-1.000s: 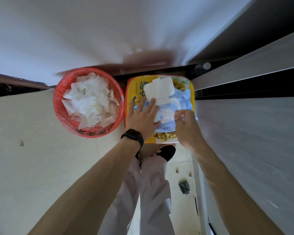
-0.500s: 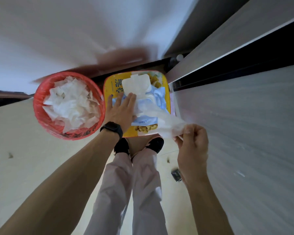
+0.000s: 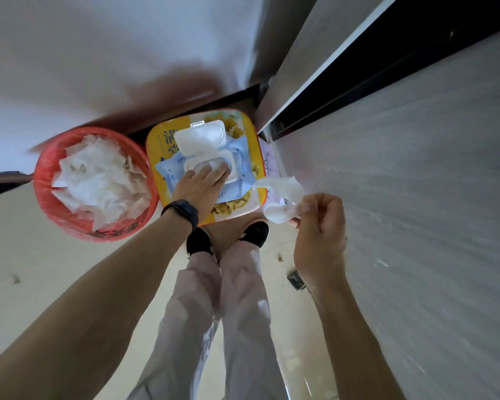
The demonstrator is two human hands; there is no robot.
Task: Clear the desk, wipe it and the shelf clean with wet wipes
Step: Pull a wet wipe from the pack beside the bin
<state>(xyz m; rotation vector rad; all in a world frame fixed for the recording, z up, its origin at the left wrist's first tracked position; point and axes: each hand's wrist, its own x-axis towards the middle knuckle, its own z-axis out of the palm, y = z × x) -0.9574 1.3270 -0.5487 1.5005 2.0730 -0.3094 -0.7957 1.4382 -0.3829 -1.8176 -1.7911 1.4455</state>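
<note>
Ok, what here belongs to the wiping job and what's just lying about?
Job: blue wet-wipe pack under left hand; white wet wipe pinched by right hand; red bin of crumpled wipes.
Lying about: yellow square box under pack; small dark object on floor.

A plain home or office room: grey wood-grain desk (image 3: 416, 226), pale tiled floor (image 3: 41, 284), red-lined waste bin (image 3: 45, 197).

A round red plastic bin (image 3: 41, 180), lined with a red bag and heaped with crumpled white paper (image 3: 98, 180), stands on the pale tiled floor (image 3: 26, 269) at its edge against the white wall (image 3: 98, 53). Just beside it sits a yellow square tin (image 3: 156, 145) printed with snack pictures. A small dark object (image 3: 296, 280) lies farther out on the floor.
</note>
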